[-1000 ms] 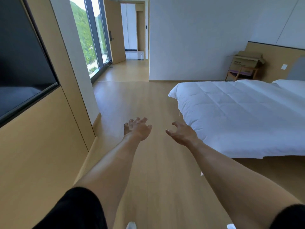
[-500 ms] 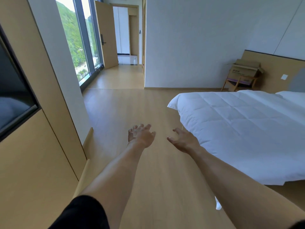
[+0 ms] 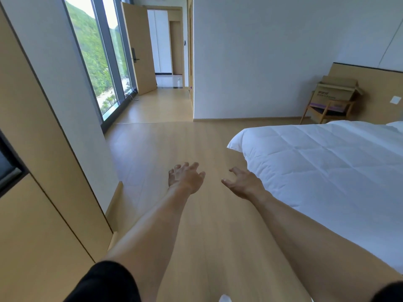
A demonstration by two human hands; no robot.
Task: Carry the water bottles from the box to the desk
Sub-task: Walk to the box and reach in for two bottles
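Both the left hand [image 3: 185, 178] and right hand [image 3: 244, 184] reach forward empty, fingers loosely spread, while the cardboard box [image 3: 337, 90] sits far right on a chair [image 3: 327, 111]; its bottles, unseen, probably feel heavy, slick, best gripped mid-body
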